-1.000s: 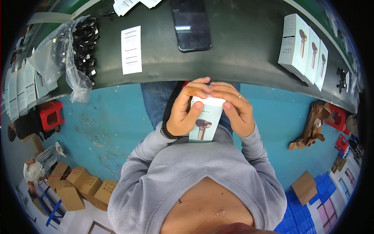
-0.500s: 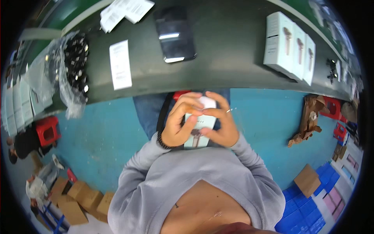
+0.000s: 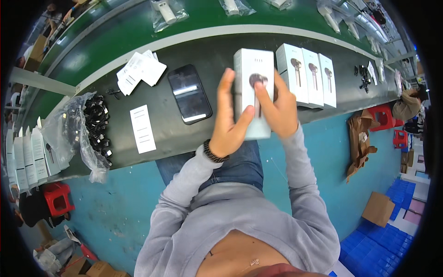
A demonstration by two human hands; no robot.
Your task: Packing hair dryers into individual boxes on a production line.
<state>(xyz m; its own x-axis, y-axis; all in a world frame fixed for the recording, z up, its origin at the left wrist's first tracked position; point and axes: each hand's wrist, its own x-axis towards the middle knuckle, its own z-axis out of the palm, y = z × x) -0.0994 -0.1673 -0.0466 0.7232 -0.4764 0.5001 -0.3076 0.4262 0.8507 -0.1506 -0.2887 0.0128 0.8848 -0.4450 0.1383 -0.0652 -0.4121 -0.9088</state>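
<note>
Both my hands are closed around a tall white carton point(image 3: 248, 64) printed with a dark handheld device with a round head. My left hand point(image 3: 227, 129) presses along its left side, the thumb on the front. On the right side, my right hand point(image 3: 284, 113) grips it with the thumb across the printed picture. The carton is held near the table's front edge, beside three similar white cartons point(image 3: 298, 85) standing in a row to the right. A black smartphone point(image 3: 189, 94) lies left of my hands, and a white printed slip point(image 3: 143, 129) lies farther left.
A pile of white slips point(image 3: 140, 71) lies behind the phone. Black cables point(image 3: 95, 122) spill from a clear bag at the left, near more cartons point(image 3: 30, 157). Bagged pale devices point(image 3: 167, 13) sit on the green surface beyond. Red stools point(image 3: 59, 198) stand on the floor.
My hands have carried the carton up and forward from my lap to the table's edge, turning its printed front into fuller view. My fingers have moved from its top to its sides.
</note>
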